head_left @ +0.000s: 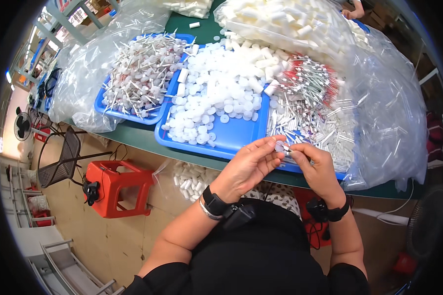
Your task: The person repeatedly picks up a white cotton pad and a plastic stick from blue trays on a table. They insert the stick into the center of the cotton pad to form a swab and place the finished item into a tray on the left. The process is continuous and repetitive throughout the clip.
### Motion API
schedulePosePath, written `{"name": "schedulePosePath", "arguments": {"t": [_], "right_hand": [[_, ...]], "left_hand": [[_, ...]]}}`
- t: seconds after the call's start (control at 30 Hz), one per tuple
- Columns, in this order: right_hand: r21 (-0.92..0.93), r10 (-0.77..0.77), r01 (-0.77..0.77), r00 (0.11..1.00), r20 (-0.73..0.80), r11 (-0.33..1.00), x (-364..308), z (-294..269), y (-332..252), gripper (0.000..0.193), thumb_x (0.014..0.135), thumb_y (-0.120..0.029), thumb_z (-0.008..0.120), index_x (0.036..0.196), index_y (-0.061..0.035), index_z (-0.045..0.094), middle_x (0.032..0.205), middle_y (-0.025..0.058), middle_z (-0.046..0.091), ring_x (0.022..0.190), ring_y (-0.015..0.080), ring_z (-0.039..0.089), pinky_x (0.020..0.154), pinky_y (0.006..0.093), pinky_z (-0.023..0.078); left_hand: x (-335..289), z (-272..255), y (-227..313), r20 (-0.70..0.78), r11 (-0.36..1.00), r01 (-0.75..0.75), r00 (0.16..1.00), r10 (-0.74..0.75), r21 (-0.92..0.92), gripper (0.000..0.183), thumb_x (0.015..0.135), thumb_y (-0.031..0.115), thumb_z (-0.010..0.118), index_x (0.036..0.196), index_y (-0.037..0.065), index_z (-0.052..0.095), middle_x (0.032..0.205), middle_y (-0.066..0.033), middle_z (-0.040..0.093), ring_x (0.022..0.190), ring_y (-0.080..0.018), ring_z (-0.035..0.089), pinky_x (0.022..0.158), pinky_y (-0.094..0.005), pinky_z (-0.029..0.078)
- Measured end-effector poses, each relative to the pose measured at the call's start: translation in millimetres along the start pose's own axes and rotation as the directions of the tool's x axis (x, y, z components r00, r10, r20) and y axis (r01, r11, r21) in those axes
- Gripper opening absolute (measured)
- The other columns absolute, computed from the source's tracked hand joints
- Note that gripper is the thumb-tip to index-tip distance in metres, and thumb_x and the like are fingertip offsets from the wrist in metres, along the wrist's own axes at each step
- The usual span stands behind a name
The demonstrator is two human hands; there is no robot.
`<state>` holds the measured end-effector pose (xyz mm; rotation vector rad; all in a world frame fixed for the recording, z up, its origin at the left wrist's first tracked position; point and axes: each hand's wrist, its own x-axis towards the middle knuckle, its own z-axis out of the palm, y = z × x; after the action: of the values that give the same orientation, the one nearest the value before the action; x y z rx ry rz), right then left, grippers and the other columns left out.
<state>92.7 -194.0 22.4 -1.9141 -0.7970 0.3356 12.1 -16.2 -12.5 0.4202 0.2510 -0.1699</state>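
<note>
In front of me, over the near edge of the right-hand blue tray, my two hands meet. My left hand (pixel 251 166) pinches a small translucent white disc (pixel 279 146) between thumb and fingertips. Closed on a thin small part (pixel 287 149), my right hand (pixel 319 169) brings it up against the disc; the fingers hide most of it. Many similar discs (pixel 197 118) lie heaped in the middle blue tray (pixel 231 136), with white foam-like cylinders (pixel 251 56) behind. Thin white pins (pixel 325 130) and a bundle of red-and-green slender parts (pixel 310 81) fill the right side.
A blue tray (pixel 125 114) at the left holds discs with stems. Clear plastic bags (pixel 391 113) flank the green table; a big bag of white cylinders (pixel 285 22) lies behind. A red stool (pixel 118 189) and dark chair (pixel 61 157) stand on the floor. Another person's hand (pixel 352 14) shows far off.
</note>
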Motion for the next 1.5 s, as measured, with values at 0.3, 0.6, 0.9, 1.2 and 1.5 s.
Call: {"name": "schedulePosePath", "arguments": {"t": [0.3,0.6,0.9,1.2,1.5], "right_hand": [[-0.224,-0.131,0.104,0.986,-0.107,0.969,-4,-12,-9,0.009,0.085,-0.005,0.071,0.093,-0.0011,0.071,0.074,0.0082,0.066,0.056,0.0136,0.058,0.051,0.0272,0.044],[-0.368,-0.259,0.209,0.962,-0.091,0.906,-3,-17,-11,0.007,0.080,-0.007,0.073,0.087,-0.0053,0.071,0.068,0.0062,0.060,0.054,0.0219,0.054,0.053,0.0340,0.041],[-0.555,-0.450,0.351,0.892,-0.046,0.754,-1,-20,-14,0.015,0.076,-0.006,0.075,0.089,-0.0088,0.070,0.064,0.0038,0.051,0.056,0.0228,0.051,0.053,0.0362,0.039],[-0.624,-0.572,0.431,0.820,-0.030,0.652,0,-20,-18,0.021,0.073,-0.002,0.077,0.092,-0.0077,0.070,0.065,0.0034,0.051,0.056,0.0216,0.051,0.052,0.0349,0.039],[-0.616,-0.595,0.446,0.802,-0.046,0.649,0,-20,-16,0.024,0.071,-0.001,0.077,0.094,-0.0072,0.070,0.066,0.0036,0.053,0.057,0.0220,0.052,0.052,0.0348,0.039]], "left_hand": [[1,-4,3,-0.049,0.999,-0.030,0.998,0.029,-0.028,0.039,0.099,0.019,0.057,0.130,-0.004,0.050,0.114,-0.0110,0.063,0.089,-0.0099,0.061,0.078,-0.0228,0.052],[0,0,5,-0.057,0.999,-0.049,0.997,0.049,-0.002,0.041,0.099,0.019,0.058,0.132,-0.005,0.049,0.112,-0.0105,0.063,0.089,-0.0103,0.061,0.079,-0.0228,0.052],[-3,1,7,-0.078,0.995,-0.068,0.994,0.073,0.068,0.040,0.098,0.018,0.060,0.130,-0.005,0.052,0.110,-0.0089,0.064,0.088,-0.0100,0.062,0.080,-0.0229,0.052],[-4,4,8,-0.101,0.978,-0.069,0.991,0.090,0.197,0.040,0.097,0.016,0.062,0.129,-0.006,0.053,0.108,-0.0088,0.065,0.084,-0.0093,0.062,0.077,-0.0226,0.053],[-2,0,9,-0.078,0.981,-0.038,0.996,0.053,0.191,0.040,0.097,0.017,0.062,0.128,-0.006,0.054,0.106,-0.0072,0.066,0.084,-0.0090,0.062,0.076,-0.0221,0.053]]}}
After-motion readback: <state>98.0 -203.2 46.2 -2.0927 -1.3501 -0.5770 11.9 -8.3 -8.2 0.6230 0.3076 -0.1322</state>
